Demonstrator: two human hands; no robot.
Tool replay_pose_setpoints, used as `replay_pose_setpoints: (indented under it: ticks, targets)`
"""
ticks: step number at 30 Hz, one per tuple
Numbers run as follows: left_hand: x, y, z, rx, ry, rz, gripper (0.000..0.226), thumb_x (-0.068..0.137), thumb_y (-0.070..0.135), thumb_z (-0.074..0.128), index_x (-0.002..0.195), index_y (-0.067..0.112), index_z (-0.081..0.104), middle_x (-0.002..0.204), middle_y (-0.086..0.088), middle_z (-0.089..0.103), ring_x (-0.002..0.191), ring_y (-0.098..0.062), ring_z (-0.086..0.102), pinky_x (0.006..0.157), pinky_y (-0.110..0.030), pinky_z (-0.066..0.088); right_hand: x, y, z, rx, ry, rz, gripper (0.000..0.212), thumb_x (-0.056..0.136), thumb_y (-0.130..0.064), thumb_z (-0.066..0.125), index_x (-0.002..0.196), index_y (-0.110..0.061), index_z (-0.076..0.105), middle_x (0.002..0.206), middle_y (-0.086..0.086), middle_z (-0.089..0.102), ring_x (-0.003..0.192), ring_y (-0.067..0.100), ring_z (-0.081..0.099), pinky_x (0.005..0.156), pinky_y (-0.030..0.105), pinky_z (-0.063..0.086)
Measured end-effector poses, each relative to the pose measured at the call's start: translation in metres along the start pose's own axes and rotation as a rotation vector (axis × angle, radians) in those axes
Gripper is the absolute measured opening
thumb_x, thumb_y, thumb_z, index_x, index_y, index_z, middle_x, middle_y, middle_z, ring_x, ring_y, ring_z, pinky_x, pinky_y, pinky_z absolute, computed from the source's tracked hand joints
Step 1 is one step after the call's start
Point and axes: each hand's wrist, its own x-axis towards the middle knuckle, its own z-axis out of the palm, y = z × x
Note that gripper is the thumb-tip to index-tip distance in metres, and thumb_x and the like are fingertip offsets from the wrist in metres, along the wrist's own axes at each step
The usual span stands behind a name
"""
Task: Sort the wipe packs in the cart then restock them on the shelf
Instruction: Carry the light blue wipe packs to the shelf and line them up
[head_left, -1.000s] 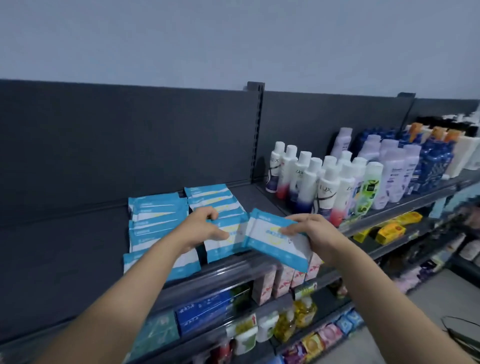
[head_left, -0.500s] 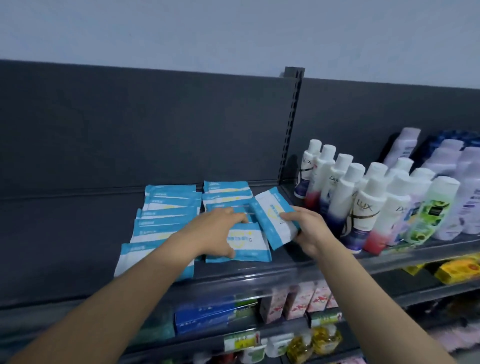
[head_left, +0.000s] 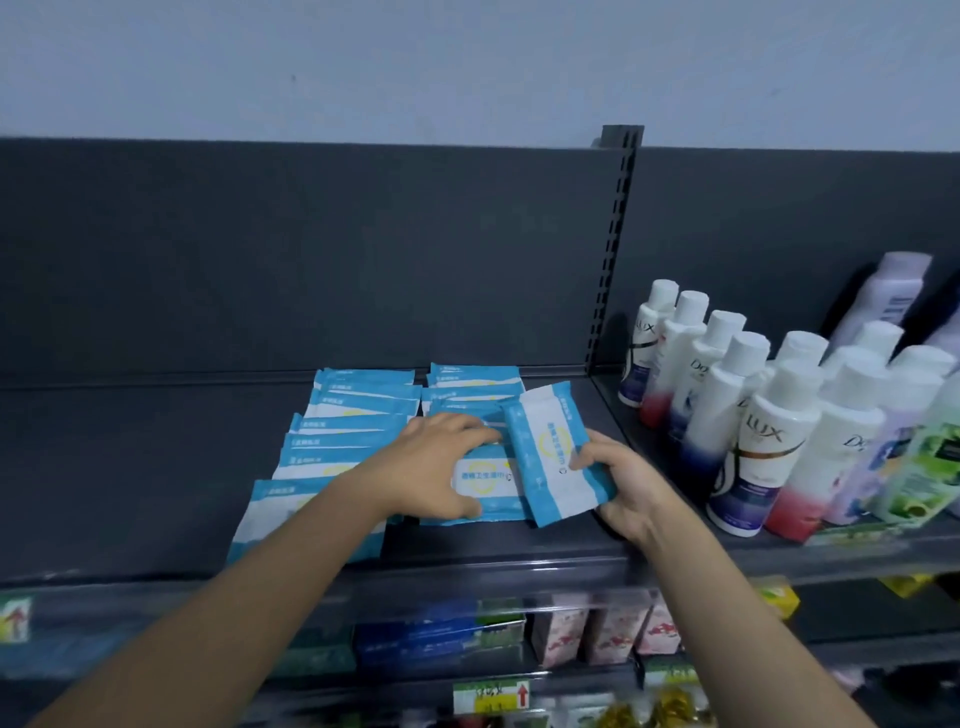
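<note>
The right hand (head_left: 631, 491) grips one wipe pack (head_left: 553, 457) by its right-hand edge, thumb on top and fingers curled beneath. The pack is tilted, its left side riding up over the flat front pack (head_left: 485, 480). The left hand (head_left: 436, 467) lies palm down on that flat pack, fingers spread and clasping nothing, and seems to be steadying it.

The main risk, I'd say, is the overlap. If the held pack is pushed in at this slant it could shove the flat one sideways into the left row (head_left: 358, 415), whose packs already lie fanned and uneven. The wrappers look slick, so a nudge may carry down the whole line. The nearest left pack (head_left: 291, 514) sits close to the shelf's front, and the low clear lip (head_left: 519, 577) is all that would stop it.

The other hazard is on the right. The bottles (head_left: 753, 441) stand upright and tightly grouped just beside the right wrist, and a careless swing outward would likely topple the front ones.

For room, the dark shelf (head_left: 130, 467) lies bare far out to the left. A strip stays open between the packs and the bottles, below the slotted upright (head_left: 618, 249). The back stack (head_left: 472, 382) nearly touches the rear panel, so there is little depth left there. The cart is out of sight.
</note>
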Motion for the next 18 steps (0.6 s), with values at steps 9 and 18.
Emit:
replay_pose_setpoints:
  ticks: [9, 18]
  targets:
    - [0.011, 0.041, 0.009, -0.765, 0.316, -0.054, 0.032, 0.086, 0.03, 0.068, 0.113, 0.029, 0.052, 0.107, 0.014, 0.065, 0.098, -0.001, 0.062, 0.087, -0.025, 0.05, -0.016, 0.004, 0.012, -0.084, -0.147, -0.165, 0.053, 0.062, 0.025, 0.06, 0.109, 0.001, 0.061, 0.097, 0.018, 0.071, 0.082, 0.027, 0.069, 0.075, 0.039, 0.058]
    - [-0.012, 0.025, -0.026, -1.004, 0.384, -0.043, 0.059, 0.071, -0.003, 0.077, 0.114, 0.026, 0.049, 0.094, 0.0, 0.058, 0.064, -0.02, 0.057, 0.063, -0.033, 0.054, -0.037, -0.024, 0.033, -0.538, -0.168, -0.385, 0.041, 0.065, 0.011, 0.071, 0.102, -0.005, 0.067, 0.099, 0.009, 0.071, 0.087, 0.018, 0.065, 0.086, 0.035, 0.052]
